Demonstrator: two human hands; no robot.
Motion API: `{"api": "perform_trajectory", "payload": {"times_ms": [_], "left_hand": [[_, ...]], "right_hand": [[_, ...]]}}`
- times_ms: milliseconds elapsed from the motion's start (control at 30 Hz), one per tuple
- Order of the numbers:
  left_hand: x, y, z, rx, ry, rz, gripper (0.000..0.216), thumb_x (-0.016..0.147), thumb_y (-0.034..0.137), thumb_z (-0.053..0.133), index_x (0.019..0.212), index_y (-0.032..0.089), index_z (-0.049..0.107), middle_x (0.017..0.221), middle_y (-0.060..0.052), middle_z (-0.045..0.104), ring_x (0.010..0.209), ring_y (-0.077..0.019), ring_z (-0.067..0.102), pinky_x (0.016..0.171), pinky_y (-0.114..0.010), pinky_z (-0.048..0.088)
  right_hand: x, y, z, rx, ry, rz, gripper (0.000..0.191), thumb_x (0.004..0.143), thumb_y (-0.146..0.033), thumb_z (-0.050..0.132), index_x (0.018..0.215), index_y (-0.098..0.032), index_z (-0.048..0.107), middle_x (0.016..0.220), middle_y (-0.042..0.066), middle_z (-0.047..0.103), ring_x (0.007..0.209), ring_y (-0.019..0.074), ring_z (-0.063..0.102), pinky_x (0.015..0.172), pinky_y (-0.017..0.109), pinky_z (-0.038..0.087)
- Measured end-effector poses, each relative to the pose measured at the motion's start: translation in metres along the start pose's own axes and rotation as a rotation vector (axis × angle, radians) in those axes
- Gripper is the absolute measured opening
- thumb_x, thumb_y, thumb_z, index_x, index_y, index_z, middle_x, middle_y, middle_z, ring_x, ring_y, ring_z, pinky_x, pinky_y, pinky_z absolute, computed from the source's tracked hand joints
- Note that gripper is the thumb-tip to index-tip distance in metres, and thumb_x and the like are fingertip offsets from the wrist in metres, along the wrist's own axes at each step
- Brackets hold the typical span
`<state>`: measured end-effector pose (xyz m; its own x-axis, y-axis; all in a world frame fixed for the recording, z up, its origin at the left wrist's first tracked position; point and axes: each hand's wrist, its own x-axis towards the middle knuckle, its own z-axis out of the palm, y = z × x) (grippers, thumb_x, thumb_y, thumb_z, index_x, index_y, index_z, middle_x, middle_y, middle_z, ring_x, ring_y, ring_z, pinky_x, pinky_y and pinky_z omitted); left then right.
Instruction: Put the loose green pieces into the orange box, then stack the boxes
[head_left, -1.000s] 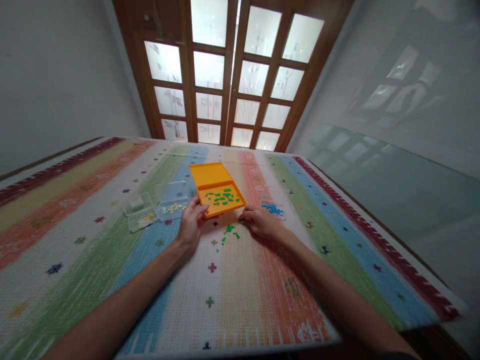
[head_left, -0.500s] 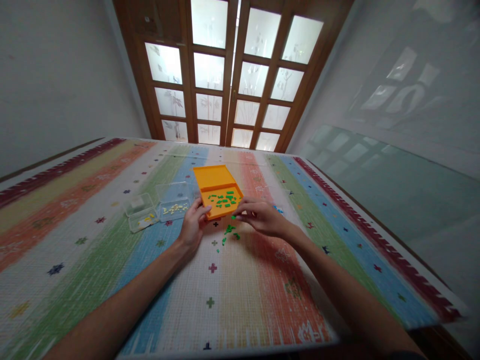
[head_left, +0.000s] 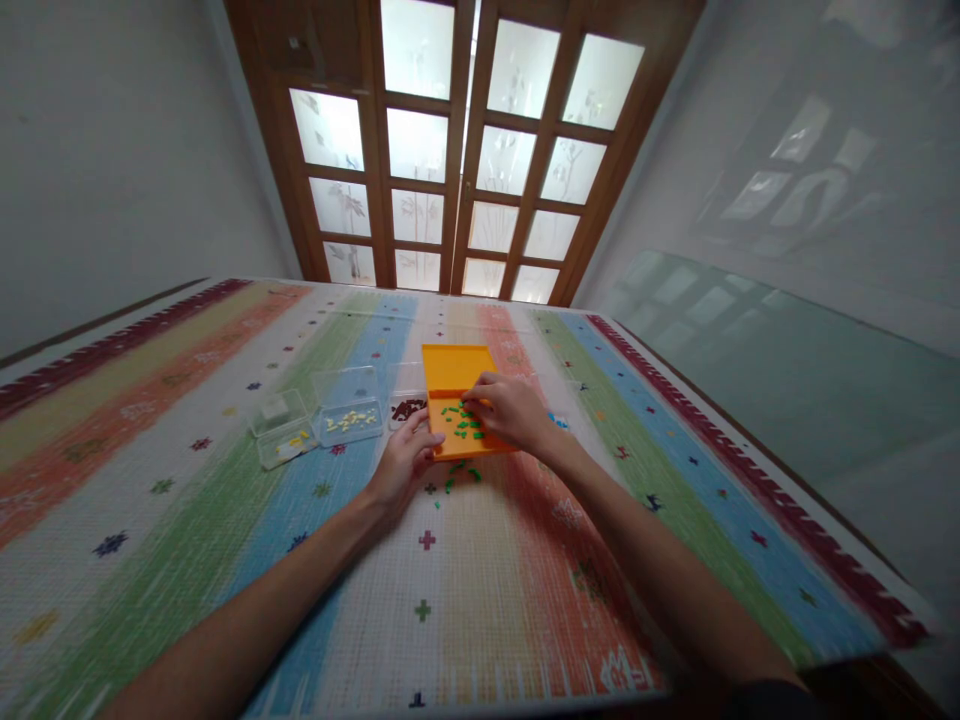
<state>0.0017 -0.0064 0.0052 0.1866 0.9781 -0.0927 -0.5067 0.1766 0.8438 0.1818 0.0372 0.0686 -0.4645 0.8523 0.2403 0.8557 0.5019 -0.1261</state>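
Gripping open orange hinged case [head_left: 459, 372] at 12 o'clock by 9-o'clock rim with left hand [head_left: 405, 462] | Reaching in with right hand [head_left: 517, 412], bunched at fingertips, hold: cannot tell | Could spill small green bricks [head_left: 478, 435] toward 6 o'clock, given one-sided grip

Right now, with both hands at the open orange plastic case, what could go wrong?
The left hand grips the open orange plastic case by one side; a tilt could spill the small green plastic pieces inside. The right hand hides part of the case, so pieces might get nudged unseen. Loose green pieces on the striped cloth could be swept aside.
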Motion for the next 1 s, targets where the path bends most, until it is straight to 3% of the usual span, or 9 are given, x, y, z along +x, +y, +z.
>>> {"api": "perform_trajectory", "payload": {"times_ms": [200,367,533,667,800,1000], "left_hand": [[0.001,0.002,0.000,-0.014,0.016,-0.002,0.053,0.065,0.019,0.078,0.116,0.015,0.063,0.110,-0.010,0.077,0.091,-0.0234,0.075,0.080,-0.032,0.059],[0.001,0.005,0.000,-0.020,0.049,0.030,0.044,0.068,0.016,0.075,0.111,0.015,0.065,0.111,-0.010,0.076,0.090,-0.0223,0.074,0.076,-0.030,0.061],[0.006,0.005,-0.003,-0.020,0.089,0.079,0.040,0.069,0.014,0.073,0.109,0.015,0.065,0.113,-0.011,0.075,0.091,-0.0228,0.074,0.075,-0.030,0.061],[0.010,0.005,-0.006,-0.039,0.123,0.135,0.033,0.073,0.016,0.072,0.105,0.015,0.065,0.113,-0.010,0.075,0.093,-0.0235,0.074,0.074,-0.032,0.062],[0.011,0.005,-0.007,-0.048,0.127,0.174,0.031,0.076,0.018,0.071,0.106,0.016,0.065,0.115,-0.011,0.074,0.093,-0.0237,0.074,0.073,-0.033,0.063],[0.009,0.008,-0.006,-0.038,0.118,0.183,0.028,0.077,0.020,0.071,0.105,0.015,0.067,0.113,-0.011,0.074,0.089,-0.0241,0.074,0.074,-0.035,0.063]], "right_hand": [[-0.004,0.011,0.000,0.064,0.031,-0.033,0.020,0.096,-0.017,0.061,0.103,-0.019,0.079,0.102,0.010,0.073,0.088,0.0195,0.066,0.072,0.027,0.043],[-0.015,0.022,-0.002,0.195,0.227,-0.108,0.020,0.093,-0.013,0.058,0.100,-0.018,0.077,0.098,0.009,0.071,0.077,0.0163,0.062,0.070,0.027,0.043],[-0.039,0.025,-0.001,0.334,0.349,-0.200,0.016,0.090,-0.019,0.056,0.086,-0.017,0.072,0.075,0.003,0.065,0.058,0.0118,0.050,0.060,0.026,0.039],[-0.057,0.025,0.009,0.374,0.135,-0.269,0.013,0.087,-0.020,0.057,0.082,-0.018,0.069,0.068,0.000,0.064,0.056,0.0112,0.050,0.059,0.025,0.038],[-0.066,0.021,0.025,0.287,-0.101,-0.262,0.011,0.088,-0.023,0.063,0.090,-0.017,0.072,0.077,0.003,0.068,0.068,0.0146,0.058,0.064,0.026,0.039],[-0.069,0.013,0.038,0.243,-0.184,-0.145,0.014,0.094,-0.028,0.063,0.094,-0.017,0.073,0.092,0.007,0.071,0.081,0.0179,0.061,0.069,0.028,0.042]]}}
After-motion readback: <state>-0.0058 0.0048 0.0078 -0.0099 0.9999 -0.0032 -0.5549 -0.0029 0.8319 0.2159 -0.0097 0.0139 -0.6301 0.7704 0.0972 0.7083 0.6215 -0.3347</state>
